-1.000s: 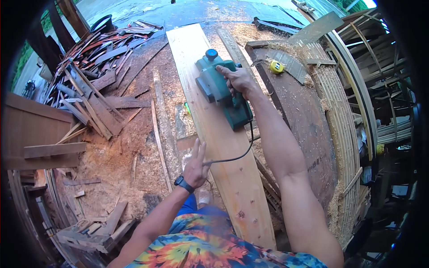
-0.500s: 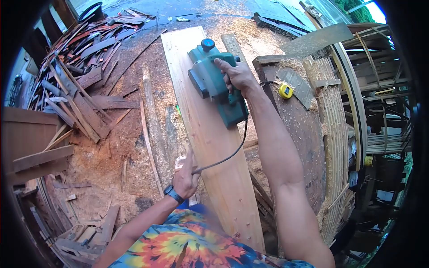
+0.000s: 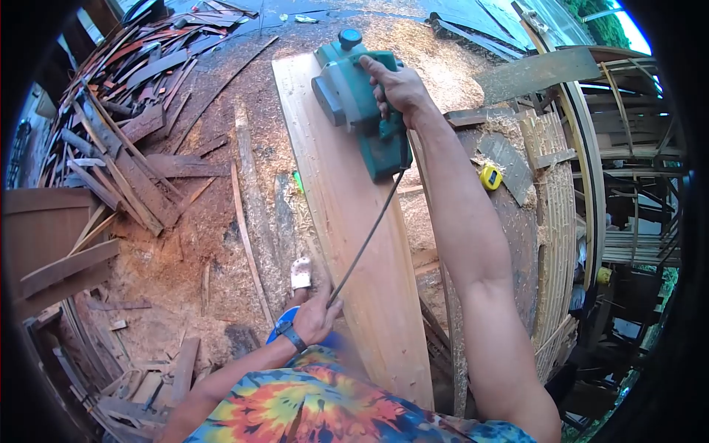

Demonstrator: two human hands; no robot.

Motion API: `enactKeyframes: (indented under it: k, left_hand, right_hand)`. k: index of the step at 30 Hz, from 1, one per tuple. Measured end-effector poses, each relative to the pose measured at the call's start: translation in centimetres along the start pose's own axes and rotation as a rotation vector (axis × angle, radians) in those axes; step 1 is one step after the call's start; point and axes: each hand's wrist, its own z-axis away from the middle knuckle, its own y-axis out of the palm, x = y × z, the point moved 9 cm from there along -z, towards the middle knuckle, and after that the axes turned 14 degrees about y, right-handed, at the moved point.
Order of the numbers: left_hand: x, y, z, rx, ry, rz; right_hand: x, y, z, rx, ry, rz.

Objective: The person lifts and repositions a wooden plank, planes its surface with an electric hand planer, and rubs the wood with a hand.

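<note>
My right hand (image 3: 401,92) grips the handle of a green electric planer (image 3: 362,111), its fingers wrapped round it. The planer stands near the far end of a long pale wooden board (image 3: 347,229). A dark power cord (image 3: 369,240) runs from the planer's rear back to my left hand (image 3: 316,319), which is closed on it beside the board's left edge. A watch is on my left wrist. The planer's base is hidden from this side.
Wood shavings cover the ground. Scrap wood (image 3: 140,133) is heaped at the left. On the right, a yellow tape measure (image 3: 490,177) lies on a dark wooden surface beside stacked pale strips (image 3: 554,221). A white shoe (image 3: 301,273) shows below the board's left edge.
My right hand has pushed the planer forward to the board's far end. The cord has drawn straighter. My left hand has come slightly lower and nearer, still holding the cord.
</note>
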Motion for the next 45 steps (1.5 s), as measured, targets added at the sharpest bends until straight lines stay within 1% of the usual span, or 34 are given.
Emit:
enactKeyframes:
  k: [1, 4, 7, 10, 13, 14, 15, 16, 18, 19, 22, 24, 26, 27, 28, 30, 31, 32, 33, 34, 35, 36, 37, 38, 39, 40, 41, 42, 44, 45]
  left_hand:
    - [0.3, -0.3, -0.1, -0.002, -0.016, 0.004]
    - [1.0, -1.8, -1.5, -0.094, -0.095, 0.125]
    - [1.6, -3.3, -2.9, -0.096, -0.297, 0.247]
    - [1.1, -5.1, -4.2, -0.338, -0.066, 0.160]
    - [0.4, -5.5, -4.8, -0.371, -0.014, 0.212]
    - [0.2, -5.5, -4.6, -0.374, -0.020, 0.198]
    - [0.0, -5.6, -4.3, -0.378, -0.026, 0.183]
    - [-0.1, -5.7, -3.6, -0.352, -0.071, 0.151]
    - [-0.1, -6.1, -1.9, -0.309, -0.125, 0.119]
    - [0.3, -6.0, -0.8, -0.291, -0.134, 0.123]
    - [2.7, -4.3, 3.0, -0.100, -0.207, 0.188]
    - [4.5, -2.4, 5.6, 0.111, -0.261, 0.225]
    - [1.4, -0.6, 7.5, 0.551, -0.078, 0.057]
    - [0.2, 0.7, 9.2, 0.772, 0.012, -0.031]
    - [0.0, 1.6, 10.3, 0.899, 0.046, -0.100]
    - [0.5, 4.1, 12.3, 1.154, 0.113, -0.240]
    - [1.8, 5.6, 12.3, 1.168, 0.179, -0.378]
    - [0.0, 5.2, 11.1, 1.069, 0.264, -0.447]
    - [-1.1, 5.4, 9.6, 0.931, 0.362, -0.422]
    - [-3.1, 4.8, 7.7, 0.758, 0.347, -0.484]
    - [-4.6, 4.9, 5.8, 0.649, 0.450, -0.453]
    - [-10.4, 2.7, 4.4, 0.284, 0.772, -0.386]
    - [-9.4, 3.5, 2.7, 0.354, 0.667, -0.474]
    - [-10.2, 3.1, 1.3, 0.225, 0.684, -0.392]
    - [-11.8, 3.3, 0.3, 0.200, 0.754, -0.437]
    - [-12.2, 3.9, -0.6, 0.168, 0.820, -0.541]
    - [-11.2, 5.3, -1.7, 0.173, 0.834, -0.726]
    - [-10.2, 6.8, -1.9, 0.159, 0.863, -0.915]
    - [-7.4, 10.4, -1.4, 0.393, 0.752, -1.077]
    - [-7.1, 12.2, -0.4, 0.410, 0.794, -1.029]
  right_hand:
    - [0.6, 0.2, -0.9, -0.013, -0.002, -0.001]
    - [2.7, 0.7, -3.7, -0.057, -0.037, 0.003]
    - [4.5, 0.8, -6.3, -0.099, -0.096, 0.019]
    - [6.5, 1.1, -8.7, -0.112, -0.169, 0.008]
    - [7.8, 1.6, -10.8, -0.100, -0.174, -0.042]
    - [8.4, 1.5, -11.2, -0.101, -0.188, -0.057]
    - [9.1, 1.6, -11.0, -0.080, -0.271, -0.067]
    - [8.7, 1.5, -10.6, -0.071, -0.298, -0.077]
    - [8.2, 1.4, -9.2, -0.054, -0.347, -0.102]
    - [7.0, 1.3, -7.7, -0.037, -0.323, -0.133]
    - [2.3, 0.0, -0.5, -0.029, -0.344, -0.196]
    - [-1.8, -1.1, 6.3, -0.051, -0.352, -0.222]
    - [-6.1, -2.2, 13.6, -0.105, -0.360, -0.211]
    - [-7.9, -2.7, 17.8, -0.154, -0.443, -0.206]
    - [-10.8, -3.0, 21.2, -0.149, -0.321, -0.246]
    - [-15.8, -4.0, 27.9, -0.253, -0.337, -0.239]
    - [-17.8, -4.2, 31.9, -0.318, -0.308, -0.244]
    - [-20.0, -4.5, 35.5, -0.379, -0.284, -0.303]
    - [-23.1, -4.6, 38.6, -0.429, -0.240, -0.379]
    - [-25.6, -4.8, 42.2, -0.497, -0.201, -0.399]
    - [-27.9, -4.9, 45.8, -0.573, -0.187, -0.388]
    - [-30.5, -4.8, 49.3, -0.622, -0.189, -0.444]
    - [-32.4, -4.4, 52.8, -0.683, -0.177, -0.493]
    - [-34.6, -3.6, 57.0, -0.751, -0.149, -0.541]
    - [-37.3, -2.6, 61.1, -0.806, -0.081, -0.632]
    - [-39.9, -1.5, 64.8, -0.866, -0.023, -0.729]
    - [-42.5, 0.3, 68.9, -0.928, 0.027, -0.833]
    - [-44.9, 2.4, 73.4, -1.035, 0.086, -0.891]
    - [-48.9, 6.3, 81.2, -1.229, 0.151, -0.990]
    - [-51.5, 8.7, 85.4, -1.324, 0.167, -1.016]
